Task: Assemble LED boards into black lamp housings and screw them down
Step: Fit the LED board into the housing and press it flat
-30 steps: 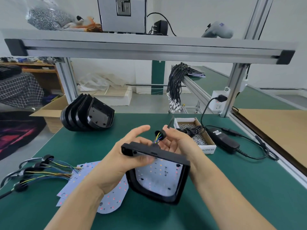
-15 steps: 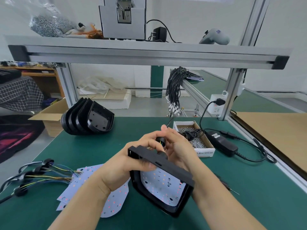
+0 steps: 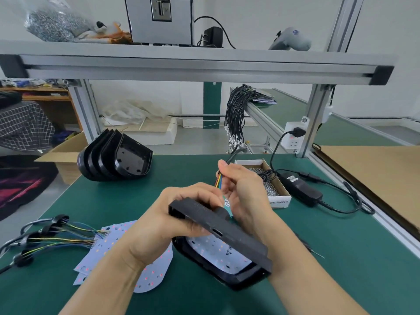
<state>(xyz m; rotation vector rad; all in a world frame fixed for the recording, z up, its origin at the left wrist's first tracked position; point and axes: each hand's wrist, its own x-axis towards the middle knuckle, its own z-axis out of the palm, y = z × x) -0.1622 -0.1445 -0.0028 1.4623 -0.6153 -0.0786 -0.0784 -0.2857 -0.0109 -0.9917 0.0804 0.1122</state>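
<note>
My left hand (image 3: 163, 223) grips the top edge of a black lamp housing (image 3: 229, 233) tilted over the green table (image 3: 341, 280). A white LED board (image 3: 218, 248) with coloured dots lies inside the housing. My right hand (image 3: 244, 192) pinches the board's black cable with coloured wires (image 3: 218, 181) just behind the housing's top edge. More LED boards (image 3: 150, 278) with wired cables (image 3: 45, 239) lie at the left. A nested stack of black housings (image 3: 116, 156) stands at the back left.
A small cardboard box of screws (image 3: 270, 185) sits right of my hands, with a black power adapter (image 3: 300, 187) and its cord beside it. A thin tool tip (image 3: 314, 252) lies at the right. An aluminium frame beam (image 3: 193, 67) spans overhead, and a bundle of black cables (image 3: 235, 117) hangs behind.
My right hand has drawn the cable upward and out behind the housing, so the coloured wires show longer. The housing has tipped lower toward the table. My left hand closed over its top edge.
</note>
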